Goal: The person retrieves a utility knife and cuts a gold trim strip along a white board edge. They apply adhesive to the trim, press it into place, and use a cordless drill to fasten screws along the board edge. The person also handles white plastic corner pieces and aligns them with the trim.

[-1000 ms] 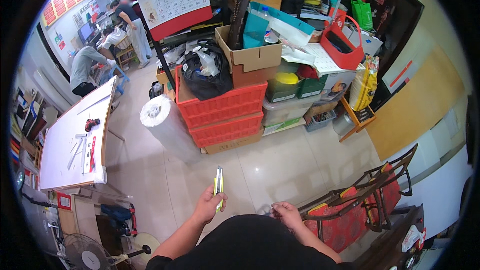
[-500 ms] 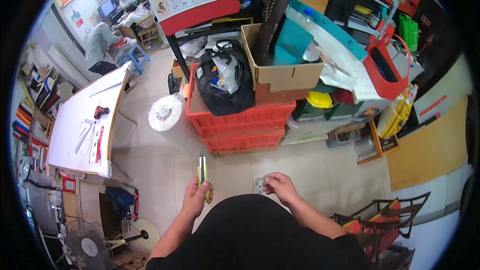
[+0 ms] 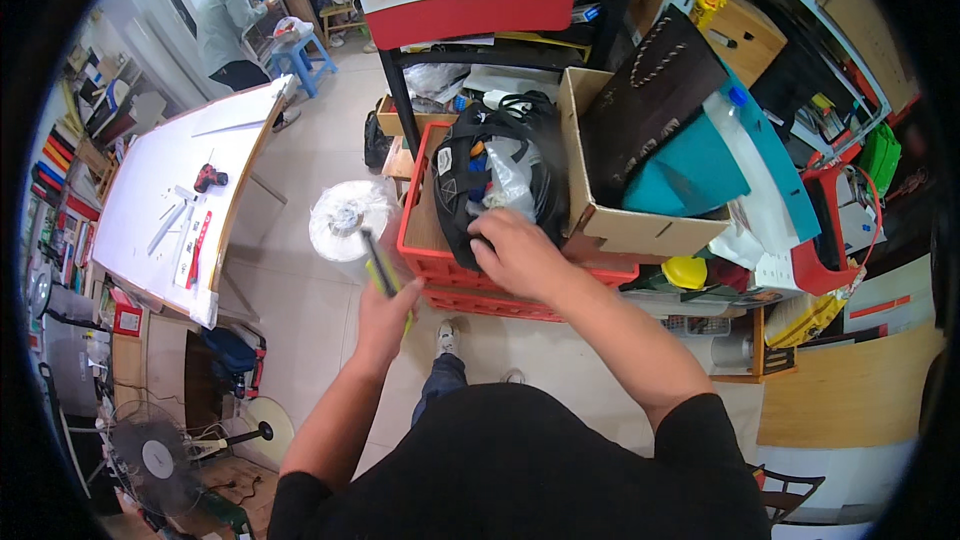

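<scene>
My left hand (image 3: pixel 386 320) is closed round a yellow-green utility knife (image 3: pixel 381 276), which tilts up and away, slightly blurred. The knife's tip end lies in front of a white wrapped roll (image 3: pixel 350 216) standing on the floor. My right hand (image 3: pixel 522 258) reaches to the front rim of an open black bag (image 3: pixel 462 195), fingers curled over the edge and closed on it; the fingertips are partly hidden. Clear plastic (image 3: pixel 512 180) and small coloured items show inside the bag. Under the bag is a red plastic crate (image 3: pixel 412 230).
Right of the bag stands a cardboard box (image 3: pixel 645 228) holding a dark paper bag and teal sheets. A calendar (image 3: pixel 470 15) hangs above. At left, a white table (image 3: pixel 140 240) carries a red drill (image 3: pixel 209 177). A fan (image 3: pixel 155 460) stands lower left; two people are far back.
I have stepped nearer the crates. My right hand has moved forward from in front of my body onto the black bag. My left hand, with the utility knife, has moved up slightly.
</scene>
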A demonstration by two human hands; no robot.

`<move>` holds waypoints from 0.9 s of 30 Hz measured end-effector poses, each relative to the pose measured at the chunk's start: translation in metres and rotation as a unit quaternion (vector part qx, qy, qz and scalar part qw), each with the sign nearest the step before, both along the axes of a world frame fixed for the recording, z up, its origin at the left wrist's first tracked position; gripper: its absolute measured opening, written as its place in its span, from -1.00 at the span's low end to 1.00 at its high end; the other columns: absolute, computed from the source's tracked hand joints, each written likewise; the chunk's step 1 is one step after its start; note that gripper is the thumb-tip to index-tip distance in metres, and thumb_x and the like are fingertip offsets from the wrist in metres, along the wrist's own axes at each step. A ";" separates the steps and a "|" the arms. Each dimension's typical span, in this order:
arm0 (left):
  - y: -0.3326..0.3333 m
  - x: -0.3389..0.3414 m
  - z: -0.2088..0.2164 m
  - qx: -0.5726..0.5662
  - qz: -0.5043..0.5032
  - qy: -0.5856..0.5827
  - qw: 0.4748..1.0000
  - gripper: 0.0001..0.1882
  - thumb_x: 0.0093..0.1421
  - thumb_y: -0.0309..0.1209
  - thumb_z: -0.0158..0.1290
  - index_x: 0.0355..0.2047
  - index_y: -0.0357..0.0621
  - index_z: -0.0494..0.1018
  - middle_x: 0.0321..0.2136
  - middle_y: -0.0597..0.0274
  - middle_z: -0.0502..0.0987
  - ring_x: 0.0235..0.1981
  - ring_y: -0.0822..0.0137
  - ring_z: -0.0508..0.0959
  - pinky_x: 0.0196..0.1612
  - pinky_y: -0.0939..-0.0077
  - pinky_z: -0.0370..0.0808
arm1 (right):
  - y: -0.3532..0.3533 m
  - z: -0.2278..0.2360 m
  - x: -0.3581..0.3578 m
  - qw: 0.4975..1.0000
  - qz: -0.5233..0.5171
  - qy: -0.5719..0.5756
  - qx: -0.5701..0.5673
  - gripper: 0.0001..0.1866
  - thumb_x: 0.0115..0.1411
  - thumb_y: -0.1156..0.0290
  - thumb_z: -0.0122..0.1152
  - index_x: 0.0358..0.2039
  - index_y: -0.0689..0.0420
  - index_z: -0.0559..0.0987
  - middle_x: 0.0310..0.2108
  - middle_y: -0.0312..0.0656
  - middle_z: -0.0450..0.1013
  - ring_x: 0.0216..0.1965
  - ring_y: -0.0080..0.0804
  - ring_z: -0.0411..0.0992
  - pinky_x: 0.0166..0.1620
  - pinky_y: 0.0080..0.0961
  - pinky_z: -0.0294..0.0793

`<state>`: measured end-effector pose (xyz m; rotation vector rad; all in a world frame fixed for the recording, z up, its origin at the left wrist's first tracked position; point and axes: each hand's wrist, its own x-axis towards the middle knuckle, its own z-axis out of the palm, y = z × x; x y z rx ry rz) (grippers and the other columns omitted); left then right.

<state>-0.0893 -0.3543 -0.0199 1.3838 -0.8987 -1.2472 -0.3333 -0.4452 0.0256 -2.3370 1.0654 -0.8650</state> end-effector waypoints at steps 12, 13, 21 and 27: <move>-0.200 -0.040 -0.015 -0.074 -0.117 -0.341 0.930 -0.41 -0.01 -0.22 0.40 -0.15 -0.45 0.45 -0.17 -0.27 0.53 -0.01 -0.26 0.55 0.06 0.04 0.52 | -0.073 0.003 0.003 0.923 -0.222 0.315 -0.006 -0.69 0.24 0.41 0.11 -0.03 0.18 0.59 0.03 0.05 0.46 0.14 0.05 0.40 0.18 -0.13 0.41; -0.202 -0.036 -0.020 -0.061 -0.125 -0.287 0.948 -0.50 0.02 -0.32 0.33 -0.14 -0.43 0.44 -0.22 -0.16 0.58 -0.12 -0.11 0.62 -0.03 0.11 0.55 | -0.076 0.006 0.000 0.930 -0.242 0.276 -0.015 -0.75 0.17 0.62 0.13 -0.11 0.22 0.56 -0.05 0.06 0.45 0.08 0.14 0.44 0.11 -0.09 0.47; -0.191 -0.008 -0.047 -0.005 -0.038 0.219 0.975 -0.72 0.05 -0.69 0.14 -0.22 -0.18 0.47 -0.26 0.30 0.57 -0.26 0.42 0.59 -0.14 0.49 0.54 | -0.096 0.013 -0.006 0.909 -0.352 0.223 0.004 -0.79 0.21 0.54 0.19 -0.12 0.22 0.58 -0.17 0.11 0.46 -0.15 0.17 0.53 -0.06 -0.04 0.59; -0.195 -0.005 -0.032 0.032 -0.086 0.272 0.958 -0.49 0.07 -0.72 0.10 0.07 -0.20 0.42 -0.11 0.24 0.59 -0.10 0.32 0.61 0.05 0.39 0.54 | -0.102 0.037 0.029 0.845 -0.310 0.428 0.089 -0.58 0.15 0.03 0.40 -0.31 0.21 0.73 -0.14 -0.02 0.54 -0.12 -0.05 0.56 -0.08 -0.19 0.61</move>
